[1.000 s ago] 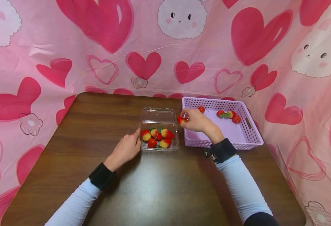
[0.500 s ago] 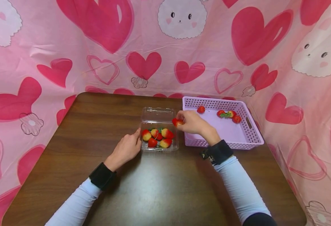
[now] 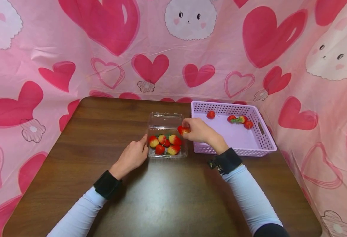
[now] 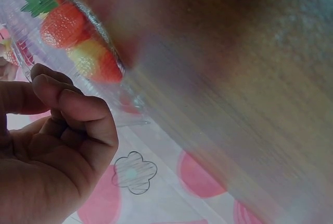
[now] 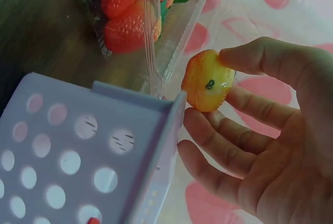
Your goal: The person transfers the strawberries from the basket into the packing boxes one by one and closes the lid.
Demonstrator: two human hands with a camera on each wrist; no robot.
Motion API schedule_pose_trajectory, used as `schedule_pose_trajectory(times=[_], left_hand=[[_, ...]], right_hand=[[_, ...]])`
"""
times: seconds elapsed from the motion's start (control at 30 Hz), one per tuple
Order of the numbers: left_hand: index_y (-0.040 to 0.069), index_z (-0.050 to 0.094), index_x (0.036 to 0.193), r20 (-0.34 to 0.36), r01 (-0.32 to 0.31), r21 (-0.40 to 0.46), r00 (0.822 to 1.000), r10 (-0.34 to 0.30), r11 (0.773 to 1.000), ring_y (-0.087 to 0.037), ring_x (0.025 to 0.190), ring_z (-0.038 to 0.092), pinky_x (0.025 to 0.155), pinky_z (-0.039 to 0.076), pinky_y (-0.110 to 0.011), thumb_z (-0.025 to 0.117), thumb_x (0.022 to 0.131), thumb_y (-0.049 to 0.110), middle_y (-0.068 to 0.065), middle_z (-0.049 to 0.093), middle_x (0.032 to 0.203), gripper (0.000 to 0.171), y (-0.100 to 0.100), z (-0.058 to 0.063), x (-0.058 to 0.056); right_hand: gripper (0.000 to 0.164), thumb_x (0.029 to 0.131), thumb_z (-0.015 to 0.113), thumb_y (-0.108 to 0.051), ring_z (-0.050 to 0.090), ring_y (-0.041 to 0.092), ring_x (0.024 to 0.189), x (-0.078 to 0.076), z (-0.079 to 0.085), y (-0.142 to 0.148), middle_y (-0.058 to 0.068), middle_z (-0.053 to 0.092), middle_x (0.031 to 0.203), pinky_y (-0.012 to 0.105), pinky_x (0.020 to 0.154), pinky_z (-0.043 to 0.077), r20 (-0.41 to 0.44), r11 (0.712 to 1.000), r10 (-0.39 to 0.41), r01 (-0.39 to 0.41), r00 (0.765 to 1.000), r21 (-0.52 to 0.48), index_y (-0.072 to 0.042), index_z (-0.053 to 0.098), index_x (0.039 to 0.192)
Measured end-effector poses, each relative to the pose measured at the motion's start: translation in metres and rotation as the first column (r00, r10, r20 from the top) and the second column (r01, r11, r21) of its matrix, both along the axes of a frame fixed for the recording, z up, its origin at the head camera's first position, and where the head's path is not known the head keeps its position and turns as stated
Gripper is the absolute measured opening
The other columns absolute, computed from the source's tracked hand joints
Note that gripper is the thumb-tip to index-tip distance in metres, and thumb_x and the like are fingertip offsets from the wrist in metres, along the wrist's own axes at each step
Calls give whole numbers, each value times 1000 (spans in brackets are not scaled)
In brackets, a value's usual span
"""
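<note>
My right hand (image 3: 201,131) pinches a red-and-yellow strawberry (image 3: 183,130) between thumb and fingers, over the right side of a lidded clear plastic box (image 3: 186,152). In the right wrist view this strawberry (image 5: 208,81) shows its yellow end with a small green stem stub; no leaves show on it. The box's lid (image 3: 166,120) is raised at the back. Several strawberries (image 3: 159,149) lie inside the box. My left hand (image 3: 133,154) rests against the left wall of the box, index finger along it. In the left wrist view its other fingers (image 4: 86,109) are loosely bent.
To the right stands a lilac perforated basket (image 3: 232,152) with several strawberries: one (image 3: 211,114) near its back left, a group (image 3: 238,119) at its right. Brown wooden table (image 3: 161,197) lies in front, and a pink heart-print cloth (image 3: 126,75) hangs behind.
My right hand has carried the strawberry leftward from the basket's left rim to above the right side of the box. The left hand and the box have stayed in place.
</note>
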State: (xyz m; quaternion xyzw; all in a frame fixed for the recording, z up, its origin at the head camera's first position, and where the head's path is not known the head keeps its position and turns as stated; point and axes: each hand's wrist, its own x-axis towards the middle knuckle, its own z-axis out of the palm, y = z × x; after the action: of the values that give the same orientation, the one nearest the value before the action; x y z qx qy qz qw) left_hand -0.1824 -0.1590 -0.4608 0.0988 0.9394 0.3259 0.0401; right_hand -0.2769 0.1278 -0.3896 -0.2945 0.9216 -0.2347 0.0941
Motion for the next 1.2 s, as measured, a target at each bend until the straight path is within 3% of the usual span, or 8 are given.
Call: schedule_pose_trajectory(times=[0.73,1.0,1.2], left_hand=[[-8,42,156,5,3,-3,1000,-3,1000,-21,44,45,44,42,-29,60,104,13,-4,52,62,58,0,1,0],[-8,43,156,-1,3,-9,1000,-3,1000,-21,43,45,43,42,-30,60,104,12,-4,51,62,58,1,1,1],[-9,43,155,-16,3,-16,1000,-4,1000,-21,43,44,43,42,-31,59,104,12,-4,50,62,58,0,0,1]], right_hand=[[29,88,78,-13,62,26,90,10,-14,-24,8,71,98,39,85,55,-20,998,66,-66,998,-2,-2,69,113],[32,89,79,-14,61,25,90,16,-21,-33,8,69,100,35,81,56,41,996,93,-93,995,-12,-3,69,117],[30,89,81,-15,60,24,89,19,-28,-42,6,68,97,34,79,55,19,995,103,-103,995,11,-4,69,114]])
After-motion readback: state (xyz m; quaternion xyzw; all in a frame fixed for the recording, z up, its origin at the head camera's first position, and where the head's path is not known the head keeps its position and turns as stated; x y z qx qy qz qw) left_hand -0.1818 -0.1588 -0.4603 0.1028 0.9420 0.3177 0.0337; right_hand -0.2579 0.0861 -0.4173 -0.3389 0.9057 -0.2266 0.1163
